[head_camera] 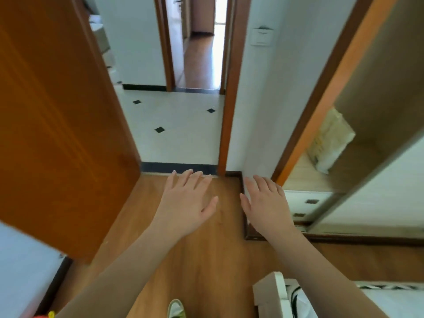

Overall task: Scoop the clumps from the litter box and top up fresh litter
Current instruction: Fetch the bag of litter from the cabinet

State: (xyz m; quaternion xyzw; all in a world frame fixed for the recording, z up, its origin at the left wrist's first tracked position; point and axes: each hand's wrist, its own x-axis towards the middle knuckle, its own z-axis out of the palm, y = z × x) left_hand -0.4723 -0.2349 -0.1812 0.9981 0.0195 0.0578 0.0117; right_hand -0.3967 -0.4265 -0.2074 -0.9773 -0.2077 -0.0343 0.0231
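Observation:
My left hand (189,199) and my right hand (265,203) are stretched out in front of me, palms down, fingers straight and spread, holding nothing. Both hover over a wooden floor (206,260) just before a doorway threshold (179,169). No litter box, scoop or litter clumps show in this view. A pale printed bag (330,143) leans inside an open wardrobe on the right; I cannot tell what it contains.
An open brown door (59,125) stands on the left. Beyond the threshold lies a white tiled hallway (179,125) and a second doorway (199,47). A wardrobe with a sliding door (367,175) fills the right. A white furniture corner (275,292) and my shoe (175,308) sit below.

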